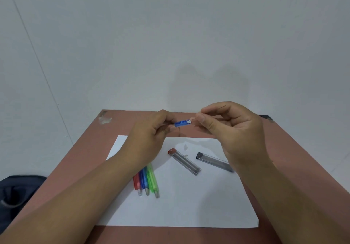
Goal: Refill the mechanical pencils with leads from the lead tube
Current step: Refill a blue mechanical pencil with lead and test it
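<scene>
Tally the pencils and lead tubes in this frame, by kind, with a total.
Mechanical pencils: 4, namely the red pencil, blue pencil and green pencil on the paper, plus the held blue pencil.
Lead tubes: 2, the red-capped tube and black-capped tube.
Total: 6

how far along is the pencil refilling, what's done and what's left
Done: nothing provably; two lead tubes lie on the paper. In hand: the left hand grips a blue pencil while the right hand pinches a thin lead at its open end. Left: likely the red, blue and green pencils on the paper; whether they're filled can't be seen.
</scene>
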{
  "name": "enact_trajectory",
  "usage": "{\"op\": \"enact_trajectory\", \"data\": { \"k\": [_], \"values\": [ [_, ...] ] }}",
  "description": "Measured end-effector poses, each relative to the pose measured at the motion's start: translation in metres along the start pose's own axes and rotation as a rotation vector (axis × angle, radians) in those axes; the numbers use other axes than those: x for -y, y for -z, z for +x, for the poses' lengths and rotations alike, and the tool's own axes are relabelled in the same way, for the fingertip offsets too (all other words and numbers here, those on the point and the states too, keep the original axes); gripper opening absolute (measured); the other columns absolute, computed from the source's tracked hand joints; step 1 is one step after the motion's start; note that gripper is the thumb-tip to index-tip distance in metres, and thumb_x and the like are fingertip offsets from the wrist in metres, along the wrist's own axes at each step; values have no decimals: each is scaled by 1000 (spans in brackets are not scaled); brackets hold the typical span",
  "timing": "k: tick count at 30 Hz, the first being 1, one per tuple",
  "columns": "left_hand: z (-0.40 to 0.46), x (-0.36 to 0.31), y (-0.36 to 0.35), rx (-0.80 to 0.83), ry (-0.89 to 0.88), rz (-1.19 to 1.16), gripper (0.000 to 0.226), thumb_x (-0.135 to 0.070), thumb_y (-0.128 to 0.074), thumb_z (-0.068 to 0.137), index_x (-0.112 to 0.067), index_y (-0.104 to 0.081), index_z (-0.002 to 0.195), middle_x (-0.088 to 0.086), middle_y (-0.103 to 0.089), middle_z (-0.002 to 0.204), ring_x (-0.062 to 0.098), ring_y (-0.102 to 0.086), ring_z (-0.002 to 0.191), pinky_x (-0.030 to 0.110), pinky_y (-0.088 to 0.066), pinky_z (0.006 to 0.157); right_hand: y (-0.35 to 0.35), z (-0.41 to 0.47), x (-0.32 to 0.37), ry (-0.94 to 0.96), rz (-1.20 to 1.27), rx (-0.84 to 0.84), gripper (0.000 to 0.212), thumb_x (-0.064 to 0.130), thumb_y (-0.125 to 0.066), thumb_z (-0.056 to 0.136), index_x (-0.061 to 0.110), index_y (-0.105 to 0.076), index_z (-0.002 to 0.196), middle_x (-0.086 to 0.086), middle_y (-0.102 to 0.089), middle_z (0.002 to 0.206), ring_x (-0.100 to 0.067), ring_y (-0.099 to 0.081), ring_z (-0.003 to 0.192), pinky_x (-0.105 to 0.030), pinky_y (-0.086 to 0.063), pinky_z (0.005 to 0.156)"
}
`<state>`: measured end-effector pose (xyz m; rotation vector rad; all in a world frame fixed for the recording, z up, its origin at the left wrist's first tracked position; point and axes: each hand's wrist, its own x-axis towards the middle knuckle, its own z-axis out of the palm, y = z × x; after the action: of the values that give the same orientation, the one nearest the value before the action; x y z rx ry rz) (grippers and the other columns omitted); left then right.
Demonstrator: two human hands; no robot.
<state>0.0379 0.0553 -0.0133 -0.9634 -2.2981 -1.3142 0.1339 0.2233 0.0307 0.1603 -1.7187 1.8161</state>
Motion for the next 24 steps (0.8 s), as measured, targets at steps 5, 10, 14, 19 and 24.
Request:
{"op": "enact_trajectory", "data": {
  "k": [5, 10, 14, 19, 24],
  "values": [
    [-1, 0, 0, 6, 10, -2, 23, -13, -63, 96, -36, -59, 94, -19, -65, 87, -8, -57, 80, 3, -38, 66, 0, 0, -1, 0, -55, 16, 21, -1, -80, 77, 20, -77, 76, -14, -75, 81, -31, -75, 83, -41, -63, 80],
    [0, 2, 1, 5, 5, -1, 30, -16, -64, 96, -44, -56, 92, -16, -67, 90, 0, -59, 88, 4, -39, 68, 1, 0, -3, -2, -100, 23, 21, 0, -81, 78, 20, -77, 77, -10, -76, 82, -29, -75, 83, -37, -61, 81],
    [0, 2, 0, 13, -1, 11, 24, -17, -64, 96, -40, -58, 94, -14, -67, 91, 3, -59, 92, 4, -39, 69, 1, 0, -5, 21, -179, 6, 20, 1, -81, 79, 21, -77, 79, -6, -77, 81, -27, -75, 81, -34, -60, 81],
    [1, 6, -1, 4, -33, 49, 26, -16, -64, 96, -41, -57, 95, -13, -67, 90, 6, -57, 92, 6, -40, 69, 2, 1, -4, 49, -251, 12, 22, 1, -81, 80, 22, -76, 80, 4, -77, 80, -14, -75, 79, -22, -57, 77],
    [1, 7, -1, -13, -58, 53, 24, -16, -65, 95, -39, -61, 97, -14, -67, 89, 8, -60, 89, 11, -44, 69, 4, 2, -3, 36, -255, 0, 22, 3, -83, 78, 24, -77, 79, 4, -77, 80, -15, -74, 81, -23, -57, 78]
  ]
}}
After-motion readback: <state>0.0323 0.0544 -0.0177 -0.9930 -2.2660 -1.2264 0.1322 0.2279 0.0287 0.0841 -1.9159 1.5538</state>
